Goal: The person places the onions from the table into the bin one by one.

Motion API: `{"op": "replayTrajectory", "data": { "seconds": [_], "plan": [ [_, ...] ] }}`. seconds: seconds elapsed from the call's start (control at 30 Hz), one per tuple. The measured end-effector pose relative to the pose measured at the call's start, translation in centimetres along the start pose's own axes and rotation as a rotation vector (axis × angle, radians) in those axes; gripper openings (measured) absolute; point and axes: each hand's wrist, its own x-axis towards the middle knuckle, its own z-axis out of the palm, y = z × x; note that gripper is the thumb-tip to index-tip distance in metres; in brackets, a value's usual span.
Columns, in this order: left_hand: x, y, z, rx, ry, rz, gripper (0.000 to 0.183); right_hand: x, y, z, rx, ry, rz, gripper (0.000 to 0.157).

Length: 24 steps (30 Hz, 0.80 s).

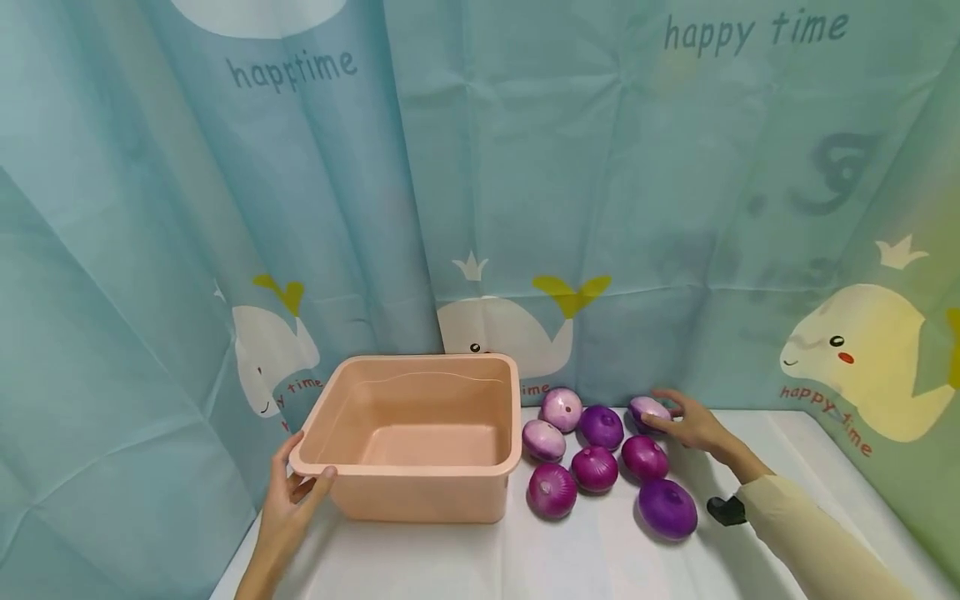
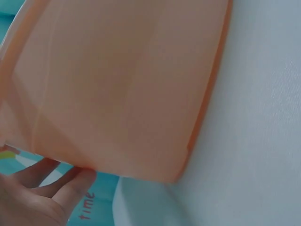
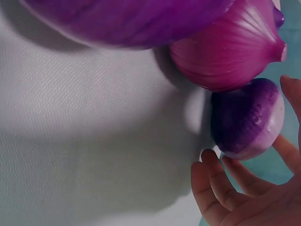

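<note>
A peach plastic basin point(image 1: 420, 500) stands on the white table at left of middle. My left hand point(image 1: 288, 504) holds its near left corner, thumb on the front rim and fingers along the side. In the left wrist view, those fingers point(image 2: 75, 188) meet the basin wall point(image 2: 117, 94). At the back right, my right hand point(image 1: 697, 427) is around a pale and purple onion point(image 1: 647, 410), the rearmost on that side. Its fingers are spread in the right wrist view, with the onion point(image 3: 249, 120) between thumb and fingers and some fingertips apart from it.
Several more onions lie between basin and right hand, among them a pale onion point(image 1: 562, 409), a magenta onion point(image 1: 552, 492) and a large purple onion point(image 1: 667, 510) nearest me. A blue-green curtain point(image 1: 525, 167) with whale prints hangs behind the table point(image 1: 570, 567).
</note>
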Motion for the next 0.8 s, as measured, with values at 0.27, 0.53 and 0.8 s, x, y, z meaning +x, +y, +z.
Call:
{"op": "replayTrajectory", "data": {
  "seconds": [0.27, 0.53, 0.8],
  "plan": [
    [0.35, -0.08, 0.91, -0.015, 0.005, -0.07, 0.079, 0.13, 0.31, 0.17, -0.032, 0.013, 0.036, 0.069],
    [0.32, 0.21, 1.0, -0.051, -0.003, -0.092, 0.078, 0.05, 0.54, 0.1, 0.033, -0.004, 0.057, 0.068],
    [0.29, 0.17, 1.13, -0.051, 0.009, -0.086, 0.08, -0.11, 0.47, -0.06, -0.004, 0.008, -0.007, 0.066]
  ]
}}
